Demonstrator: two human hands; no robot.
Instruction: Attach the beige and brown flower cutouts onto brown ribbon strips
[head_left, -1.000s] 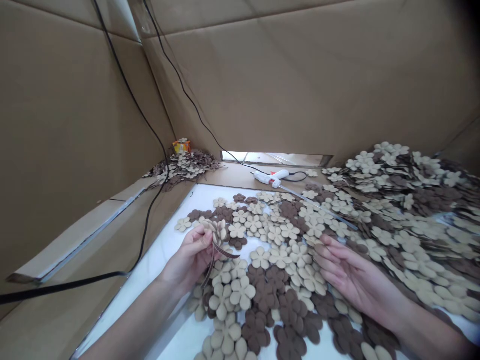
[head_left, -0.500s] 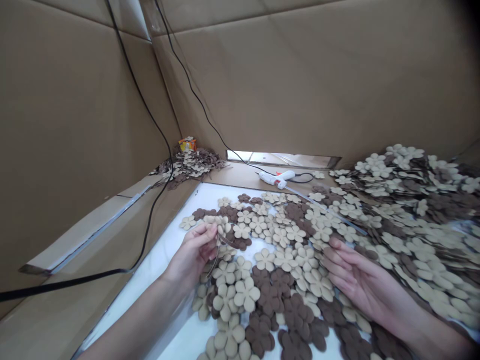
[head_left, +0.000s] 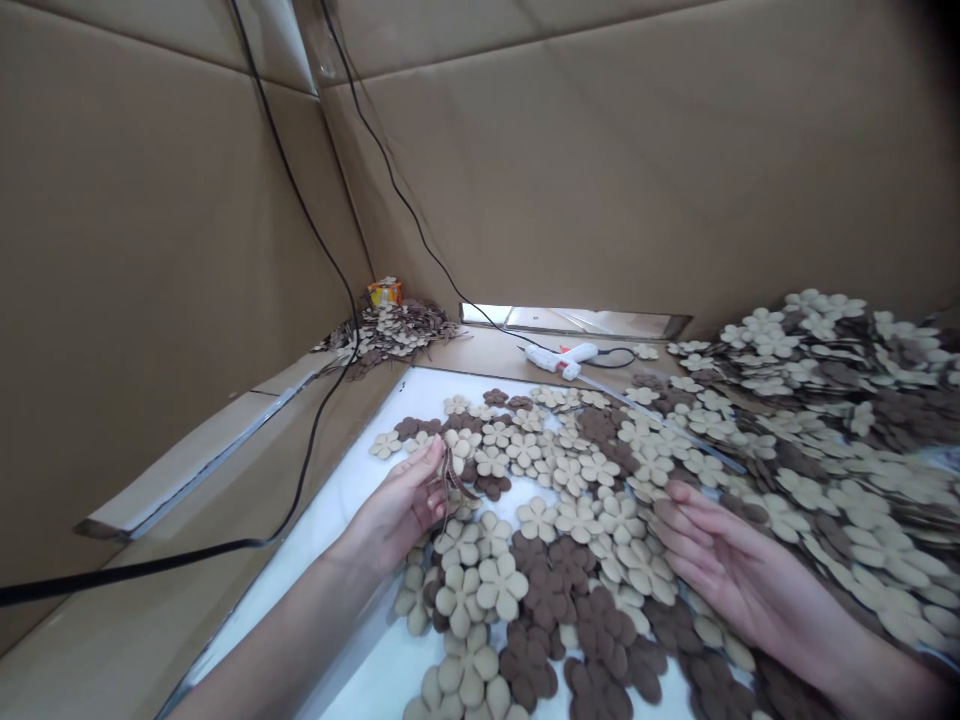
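Observation:
My left hand [head_left: 409, 500] is closed, thumb pinched against the fingers, above the left part of the flower pieces. Thin curved brown strips [head_left: 448, 480] hang from its fingertips. My right hand [head_left: 705, 550] lies over the flower pieces on the right, palm turned inward, fingers loosely stretched, with nothing visible in it. Between the hands are beige flower cut-outs [head_left: 502, 587] and dark brown flower cut-outs [head_left: 600, 630], each with rounded petals, overlapping on a white board [head_left: 360, 640].
A white glue gun [head_left: 559, 360] with a long clear stick lies behind the board. A large flower heap [head_left: 795, 340] stands at right. A strip-and-flower pile [head_left: 397, 330] with an orange packet [head_left: 385, 292] sits at the back left. Cardboard walls [head_left: 570, 180] surround it; a black cable [head_left: 304, 470] crosses the left.
The view has shifted slightly, moving the scene a little rightward. A beige flower that was at my left fingertips no longer shows in them; brown strips now hang there. My right hand keeps its pose.

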